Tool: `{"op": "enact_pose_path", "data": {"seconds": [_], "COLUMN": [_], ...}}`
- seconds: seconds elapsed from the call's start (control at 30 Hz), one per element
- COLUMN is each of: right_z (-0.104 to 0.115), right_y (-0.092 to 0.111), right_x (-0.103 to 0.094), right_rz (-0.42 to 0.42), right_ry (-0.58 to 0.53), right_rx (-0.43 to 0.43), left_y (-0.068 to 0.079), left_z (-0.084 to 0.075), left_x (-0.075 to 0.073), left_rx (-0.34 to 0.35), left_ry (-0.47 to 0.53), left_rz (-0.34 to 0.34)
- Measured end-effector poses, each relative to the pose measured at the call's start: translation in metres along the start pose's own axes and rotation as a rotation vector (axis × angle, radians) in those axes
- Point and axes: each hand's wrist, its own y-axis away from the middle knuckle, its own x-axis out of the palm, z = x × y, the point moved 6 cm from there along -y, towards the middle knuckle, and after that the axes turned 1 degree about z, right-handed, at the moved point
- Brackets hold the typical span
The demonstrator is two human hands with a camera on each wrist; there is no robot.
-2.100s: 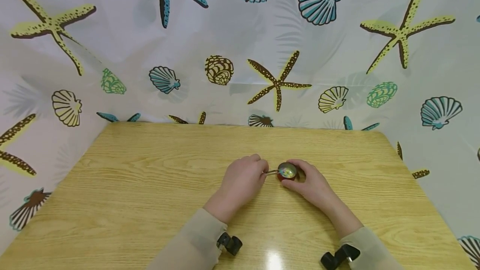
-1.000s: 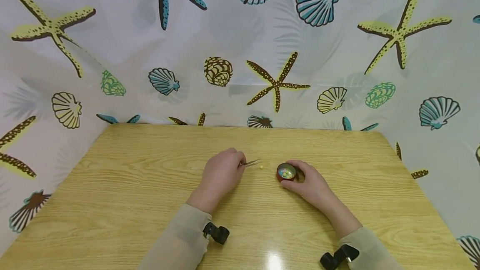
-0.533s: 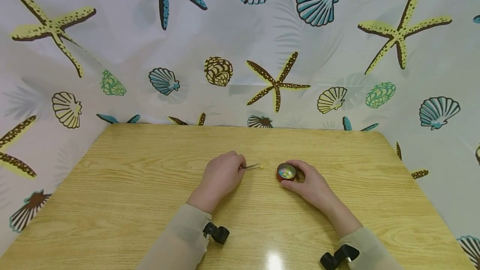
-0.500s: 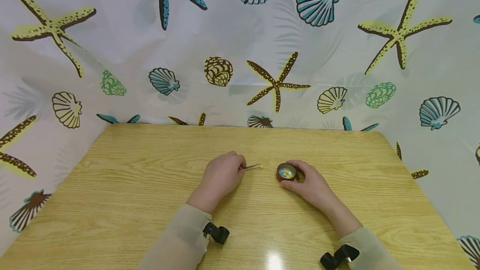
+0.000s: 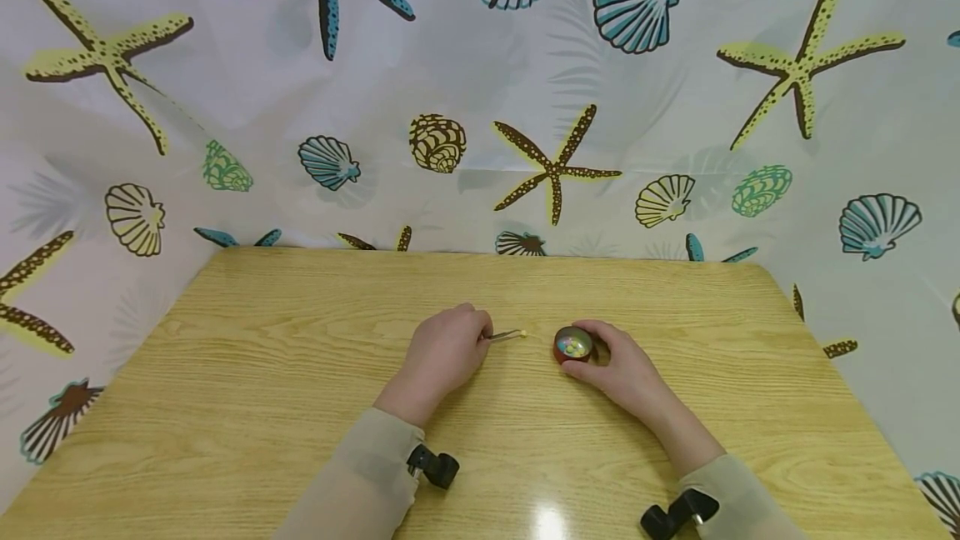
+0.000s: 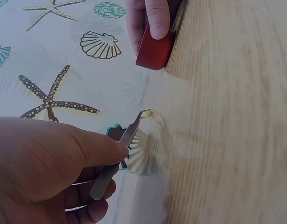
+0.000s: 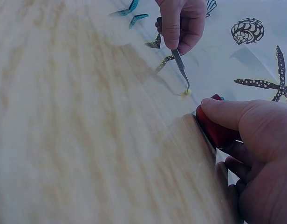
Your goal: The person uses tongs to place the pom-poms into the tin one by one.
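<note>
My left hand pinches steel tweezers with bent tips between thumb and fingers. The tweezer tips are at a small yellow bead, one on each side of it; whether it is lifted off the wood I cannot tell. To the right, my right hand holds a small round red tin between thumb and fingers, upright on the table. Several small coloured beads, yellow, pink and blue, lie inside it. The tin's far side is partly hidden by my fingers in the right wrist view.
A wood-grain table lies beneath both hands. Behind it and along its sides hangs a white curtain printed with starfish and shells. A black wrist camera sits on the left sleeve, another camera on the right.
My left hand has drawn the tweezers out of the tin and to the left. Their spread tips have since come together at the yellow bead on the table. The right hand stays put.
</note>
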Motion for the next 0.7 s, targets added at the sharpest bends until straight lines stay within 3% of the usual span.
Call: {"op": "enact_pose_path", "data": {"seconds": [0.4,0.7], "right_z": [0.001,0.0], "right_y": [0.0,0.0], "right_x": [0.0,0.0], "right_rz": [0.005,0.002], "right_ry": [-0.005,-0.004], "right_rx": [0.001,0.006], "left_y": [-0.001,0.0], "left_z": [-0.001,-0.01], "left_x": [-0.002,-0.01], "left_rx": [0.015,0.04], "left_ry": [0.002,0.021], "left_rz": [-0.048,-0.083]}}
